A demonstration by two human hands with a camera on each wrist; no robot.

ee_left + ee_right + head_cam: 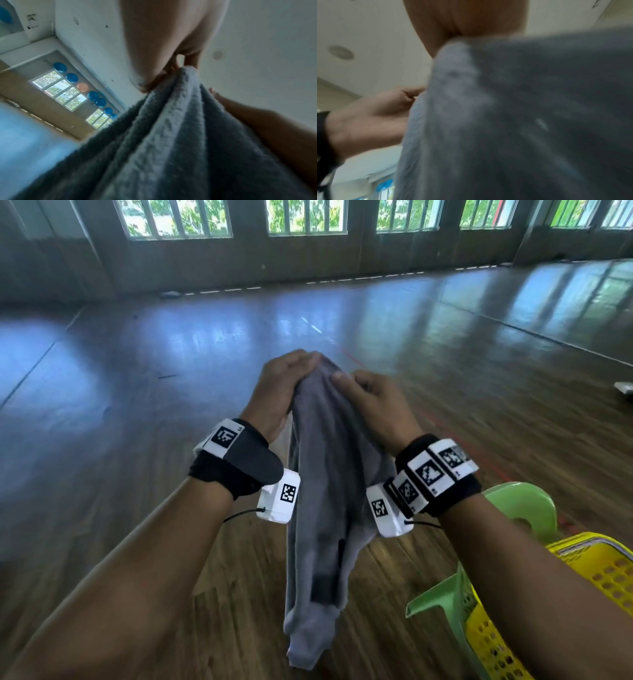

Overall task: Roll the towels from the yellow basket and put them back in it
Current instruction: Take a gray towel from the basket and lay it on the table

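Left hand [284, 385] and right hand [373, 402] both pinch the top edge of a grey towel [325, 491], fingers curled into the cloth. Towel hangs bunched between the forearms, above the floor [137, 405]. Yellow basket [603, 570] at lower right, on a green chair [520, 505].

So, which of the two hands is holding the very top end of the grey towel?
The left hand: its grip closes over the top end of the grey towel. The right hand pinches the cloth just beside it, slightly lower.
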